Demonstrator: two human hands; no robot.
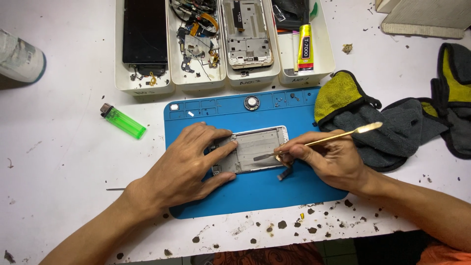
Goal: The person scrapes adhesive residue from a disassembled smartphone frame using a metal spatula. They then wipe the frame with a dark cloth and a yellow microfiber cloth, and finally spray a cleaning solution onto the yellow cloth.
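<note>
Hands on phone frame, lighter aside

Yellow-black glue tube lies in the rightmost white tray

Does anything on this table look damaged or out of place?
Yes. Near the front edge, the white table has dark chipped spots. The phone frame on the blue mat is stripped, without screen.

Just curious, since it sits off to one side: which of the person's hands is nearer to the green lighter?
Left. The left hand rests on the phone frame, just right of the green lighter. The right hand is farther right, holding a metal tool.
</note>
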